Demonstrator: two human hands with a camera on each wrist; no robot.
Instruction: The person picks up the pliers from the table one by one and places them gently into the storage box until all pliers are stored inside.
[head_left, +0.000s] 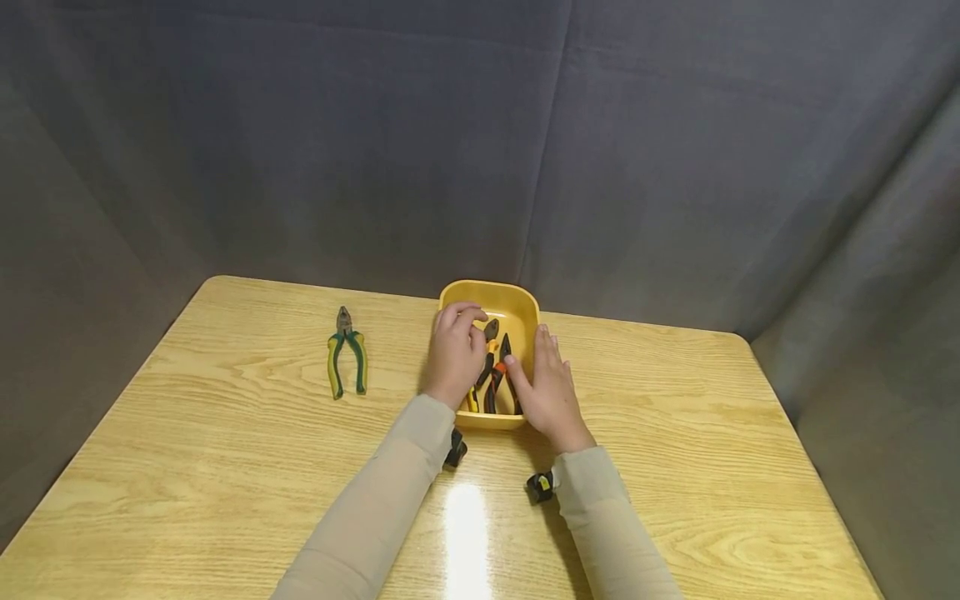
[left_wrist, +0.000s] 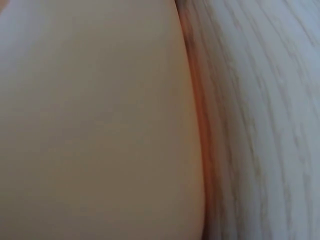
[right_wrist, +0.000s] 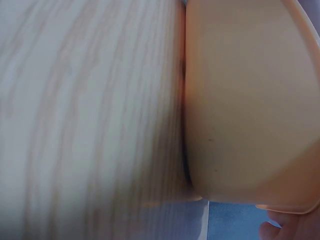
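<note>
A yellow plastic bin (head_left: 491,421) sits at the table's far edge. Inside lie long-nose pliers (head_left: 506,343) with black and red handles. Beside them are pliers (head_left: 491,330) with dark jaws, and a black-and-yellow handle (head_left: 472,402) is partly covered by my left hand (head_left: 456,354). That hand reaches over the bin's left side with bent fingers; whether it pinches anything is hidden. My right hand (head_left: 551,387) holds the right wall, thumb over the inside and long fingers outside. Both wrist views show mostly the bin's wall (left_wrist: 100,120), with a few fingertips (right_wrist: 270,230) at the right wrist view's corner.
Pliers (head_left: 347,350) with green and yellow handles lie on the wooden table (head_left: 675,467), left of the bin. Grey curtains (head_left: 360,150) hang behind the table and along both sides.
</note>
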